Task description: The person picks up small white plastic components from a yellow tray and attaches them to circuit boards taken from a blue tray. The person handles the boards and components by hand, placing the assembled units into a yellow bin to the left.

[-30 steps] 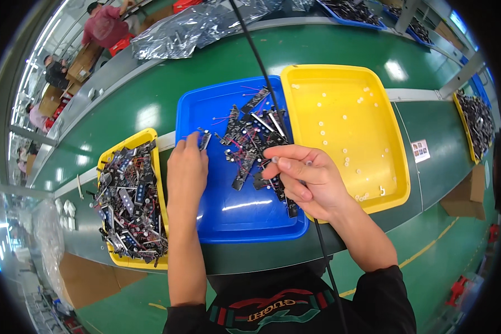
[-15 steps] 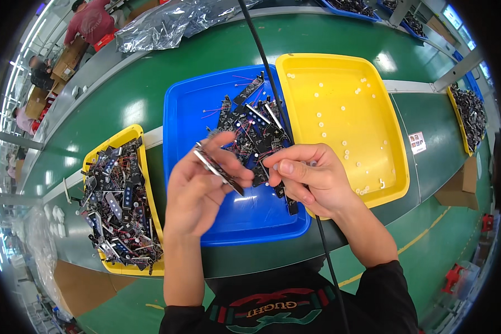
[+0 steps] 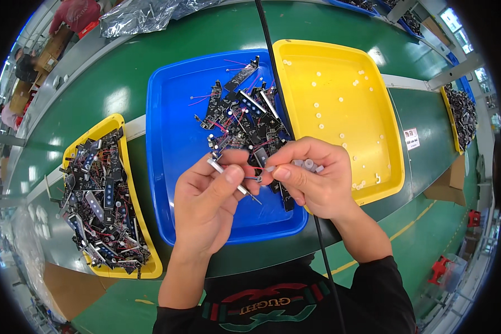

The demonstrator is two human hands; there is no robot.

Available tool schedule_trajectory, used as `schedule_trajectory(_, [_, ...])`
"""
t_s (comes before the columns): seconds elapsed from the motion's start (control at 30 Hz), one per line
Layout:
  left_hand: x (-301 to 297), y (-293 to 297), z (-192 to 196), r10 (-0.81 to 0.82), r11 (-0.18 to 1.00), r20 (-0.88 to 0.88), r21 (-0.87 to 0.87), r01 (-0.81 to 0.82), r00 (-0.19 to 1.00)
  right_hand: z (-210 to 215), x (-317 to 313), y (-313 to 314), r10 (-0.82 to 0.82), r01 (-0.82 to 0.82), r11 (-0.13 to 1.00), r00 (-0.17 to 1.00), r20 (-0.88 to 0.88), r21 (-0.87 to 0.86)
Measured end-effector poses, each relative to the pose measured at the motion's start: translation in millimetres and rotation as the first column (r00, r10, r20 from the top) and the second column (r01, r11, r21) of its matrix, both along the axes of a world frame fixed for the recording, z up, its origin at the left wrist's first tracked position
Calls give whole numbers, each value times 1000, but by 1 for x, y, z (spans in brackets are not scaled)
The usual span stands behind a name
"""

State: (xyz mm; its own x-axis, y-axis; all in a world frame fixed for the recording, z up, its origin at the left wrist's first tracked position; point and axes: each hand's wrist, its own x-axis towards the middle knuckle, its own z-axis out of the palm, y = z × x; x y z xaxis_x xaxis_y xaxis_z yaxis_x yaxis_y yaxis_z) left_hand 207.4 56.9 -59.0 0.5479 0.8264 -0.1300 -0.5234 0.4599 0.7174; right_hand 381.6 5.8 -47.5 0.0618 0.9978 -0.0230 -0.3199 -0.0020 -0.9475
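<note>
Both hands now meet over the near right part of the blue tray (image 3: pixel 167 183), which a second ago was not so: then the left hand lay flat and far out on the tray's left side, fingertips among the loose parts, while the right hand worked alone. The left hand (image 3: pixel 206 209) has since come up and in, its thumb and forefinger pinched shut on a thin dark strip board (image 3: pixel 228 173) with a pale metal end, held slanting from far left to near right. The right hand (image 3: pixel 312 181) has kept its place; its thumb and forefinger are closed on a tiny pale piece (image 3: pixel 269 168) right at the board's red wire, and more small white caps (image 3: pixel 308 164) sit cupped under its curled fingers. The two hands' fingertips are touching or all but touching. The heap of dark boards (image 3: pixel 242 122) with red and pink wires lies just beyond the hands in the blue tray. The yellow tray (image 3: pixel 339 67) on the right holds scattered white caps, and the yellow bin (image 3: pixel 103 131) on the left is full of dark boards. A black cable (image 3: pixel 273 61) runs across the scene from far to near.
</note>
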Motion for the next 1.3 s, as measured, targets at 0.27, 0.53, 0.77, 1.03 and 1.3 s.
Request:
schedule_trajectory(0.27, [7, -6, 5, 67, 997, 92, -55, -63, 993, -5, -2, 1, -162, -4, 898, 926, 340, 440])
schedule_trajectory(0.53, [4, -3, 4, -29, 966, 162, -247, 69, 986, -7, -1, 5, -224, -136, 784, 848, 480, 606])
schedule_trajectory(0.77, [-2, 5, -1, -140, 936, 179, -298, 189, 974, -12, -9, 4, -249, -53, 795, 881, 403, 604])
schedule_trajectory(1.03, [-5, 9, -2, -193, 916, 198, -315, 249, 961, -9, -7, 6, -263, -93, 810, 825, 500, 580])
schedule_trajectory(1.3, [-7, 11, -3, -248, 934, 96, -240, 264, 964, -10, -7, 5, -290, -76, 819, 802, 523, 569])
